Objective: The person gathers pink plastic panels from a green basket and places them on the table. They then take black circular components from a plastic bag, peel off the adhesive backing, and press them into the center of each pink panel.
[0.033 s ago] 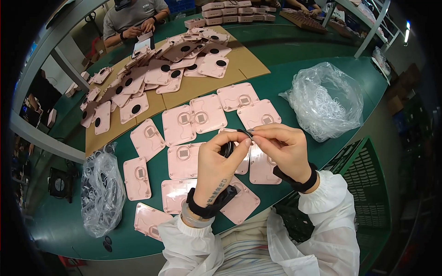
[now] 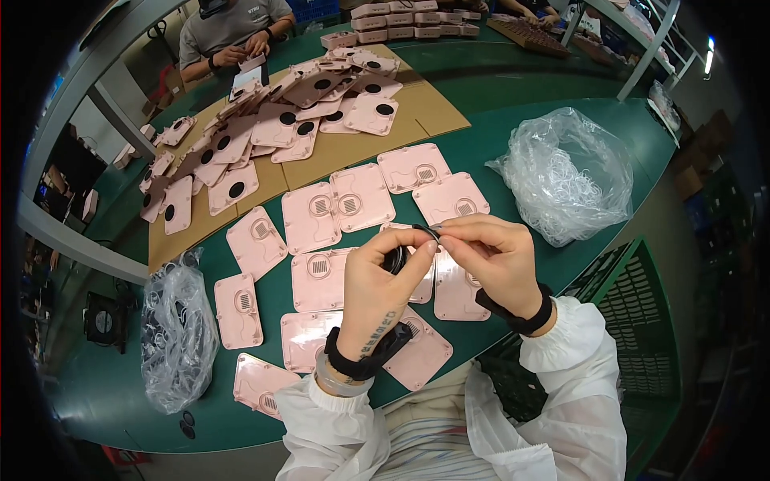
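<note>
Above the table's near middle, my left hand [image 2: 381,276] is closed around several thin black round pads [image 2: 395,260], partly hidden in the palm. My right hand [image 2: 497,252] meets it fingertip to fingertip, pinching the edge of a black pad [image 2: 429,233] that both hands hold. Under and around my hands lie pink plastic covers [image 2: 362,197], inner side up, each with a round slotted grille; a pink cover [image 2: 462,289] below my right hand is partly hidden. Some covers are overlapped from view by my forearms.
Pink covers with black discs [image 2: 287,119] are heaped on cardboard [image 2: 425,108] at the far left. A clear bag of white rings [image 2: 561,180] stands at right, another plastic bag [image 2: 178,337] at left. A green crate [image 2: 642,337] is beside me; a person [image 2: 237,36] works opposite.
</note>
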Demonstrator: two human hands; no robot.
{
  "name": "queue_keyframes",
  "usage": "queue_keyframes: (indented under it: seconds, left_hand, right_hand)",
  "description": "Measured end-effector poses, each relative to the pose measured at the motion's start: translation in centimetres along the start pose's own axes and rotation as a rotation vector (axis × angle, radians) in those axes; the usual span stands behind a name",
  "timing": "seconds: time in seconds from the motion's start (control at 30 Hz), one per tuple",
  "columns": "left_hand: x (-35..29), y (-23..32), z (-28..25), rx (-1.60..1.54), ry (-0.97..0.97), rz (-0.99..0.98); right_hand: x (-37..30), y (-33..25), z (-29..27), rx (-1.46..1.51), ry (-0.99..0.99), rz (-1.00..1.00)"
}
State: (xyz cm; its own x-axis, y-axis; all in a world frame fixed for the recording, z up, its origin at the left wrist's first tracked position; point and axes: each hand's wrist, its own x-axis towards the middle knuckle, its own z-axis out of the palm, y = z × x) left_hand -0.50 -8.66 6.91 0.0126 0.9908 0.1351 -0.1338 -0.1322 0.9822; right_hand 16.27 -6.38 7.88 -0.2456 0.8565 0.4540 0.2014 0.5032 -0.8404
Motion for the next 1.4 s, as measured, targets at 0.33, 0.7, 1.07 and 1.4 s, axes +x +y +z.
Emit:
queue_keyframes:
  seconds: [0.33, 0.7, 1.07, 1.4]
  left_hand:
    - [-0.1, 0.0, -0.1, 0.104, 0.006, 0.048]
    - [-0.1, 0.0, 0.0, 0.129, 0.060, 0.076]
    - [0.1, 0.3, -0.6, 0.177, -0.004, 0.103]
    - [-0.1, 0.1, 0.2, 0.443, 0.034, 0.367]
  right_hand:
    - [-0.2, -0.1, 0.0, -0.056, -0.016, 0.006]
    - [-0.1, 0.0, 0.7, -0.341, 0.038, -0.372]
    - [-0.3, -0.3, 0.9, -0.299, 0.050, -0.281]
    - [-0.6, -0.4, 0.8, -0.334, 0.059, -0.190]
